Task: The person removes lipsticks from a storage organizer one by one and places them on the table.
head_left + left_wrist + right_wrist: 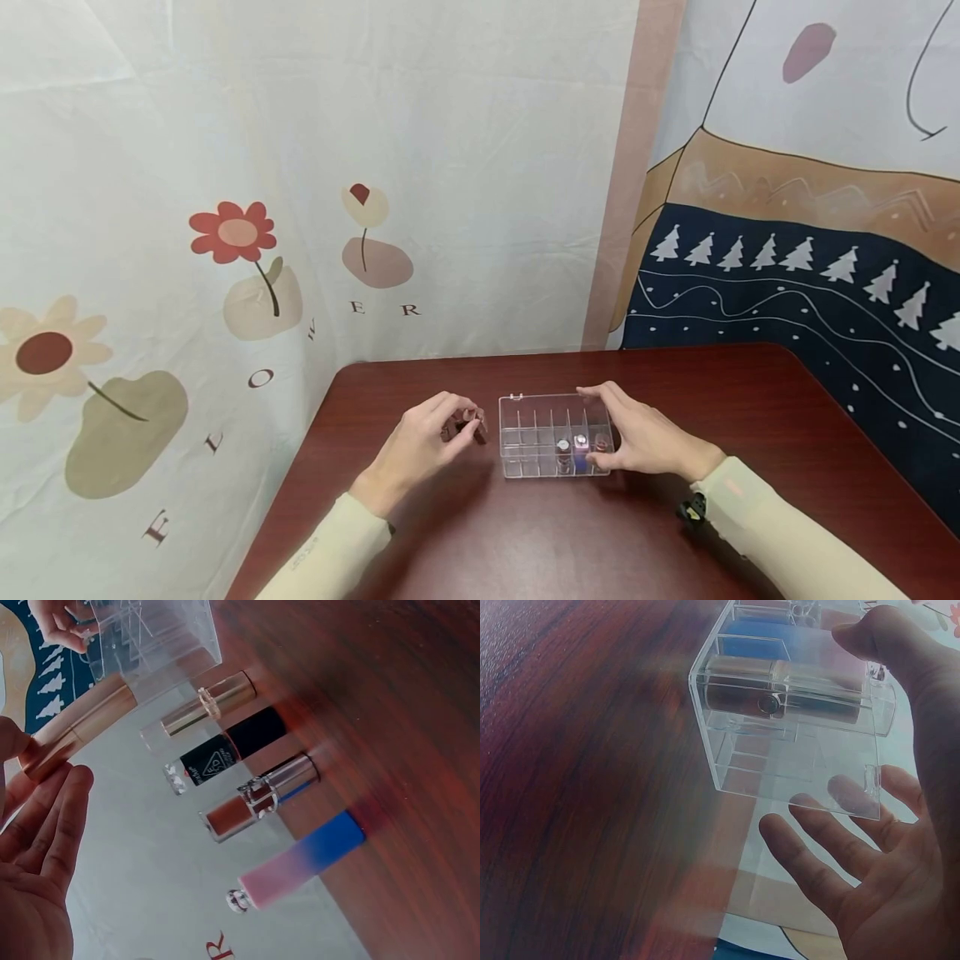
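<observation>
My left hand [427, 433] pinches a rose-gold lipstick tube [82, 724] between thumb and fingers, left of a clear divided organizer box [517, 467]. With the thumb at the front and the other fingers behind, my right hand [648, 429] holds the box's right end. Toward that end, the compartments hold a dark tube [563, 454], a pink-and-blue tube [581, 454] and a brownish tube [739, 688]. Beside the left hand, upright on the table, are a gold-banded tube [214, 703], a black tube [225, 754], a clear brown tube [259, 799] and another pink-to-blue tube [300, 861].
The dark red wooden table [525, 542] reaches back to a white curtain [487, 167] printed with flowers. At the right hangs a dark blue cloth [750, 292] with white trees. A dark wrist strap [692, 508] shows by the right sleeve.
</observation>
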`<state>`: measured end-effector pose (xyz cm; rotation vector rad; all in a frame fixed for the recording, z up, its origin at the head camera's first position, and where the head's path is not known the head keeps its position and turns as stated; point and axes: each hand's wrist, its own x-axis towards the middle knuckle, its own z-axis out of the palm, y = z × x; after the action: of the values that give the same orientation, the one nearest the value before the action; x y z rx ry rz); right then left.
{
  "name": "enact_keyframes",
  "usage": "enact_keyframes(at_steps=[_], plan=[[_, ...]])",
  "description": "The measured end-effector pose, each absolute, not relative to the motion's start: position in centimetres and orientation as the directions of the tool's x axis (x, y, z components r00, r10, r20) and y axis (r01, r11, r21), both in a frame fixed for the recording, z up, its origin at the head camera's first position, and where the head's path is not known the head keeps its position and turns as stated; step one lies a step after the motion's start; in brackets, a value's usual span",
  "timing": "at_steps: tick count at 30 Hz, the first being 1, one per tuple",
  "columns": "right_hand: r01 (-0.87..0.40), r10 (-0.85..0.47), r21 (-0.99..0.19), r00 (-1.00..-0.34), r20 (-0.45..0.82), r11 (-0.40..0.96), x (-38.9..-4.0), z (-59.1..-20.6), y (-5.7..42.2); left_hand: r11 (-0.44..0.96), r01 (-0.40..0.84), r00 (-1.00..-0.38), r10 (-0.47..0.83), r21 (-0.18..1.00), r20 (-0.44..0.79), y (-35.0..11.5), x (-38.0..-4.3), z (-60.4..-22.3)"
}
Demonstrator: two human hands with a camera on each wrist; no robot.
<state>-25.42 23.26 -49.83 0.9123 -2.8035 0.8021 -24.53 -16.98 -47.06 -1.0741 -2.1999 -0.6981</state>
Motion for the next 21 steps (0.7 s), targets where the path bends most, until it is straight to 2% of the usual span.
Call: enact_keyframes(at_steps=[14,21], plan=[[-0.564,-0.528,-0.46,-0.821,0.219,0.686,-25.6,-49.9,23.4,0.539,0.806,-0.563,0.565,0.247,0.604,-17.0,-24.8,-48.9],[-0.571,-0.527,-0.451,-0.817,0.232,0.686,-25.7,-50.0,23.4,0.565,0.794,-0.576,0.58,0.226,0.575,-16.9,-25.0,-49.5]])
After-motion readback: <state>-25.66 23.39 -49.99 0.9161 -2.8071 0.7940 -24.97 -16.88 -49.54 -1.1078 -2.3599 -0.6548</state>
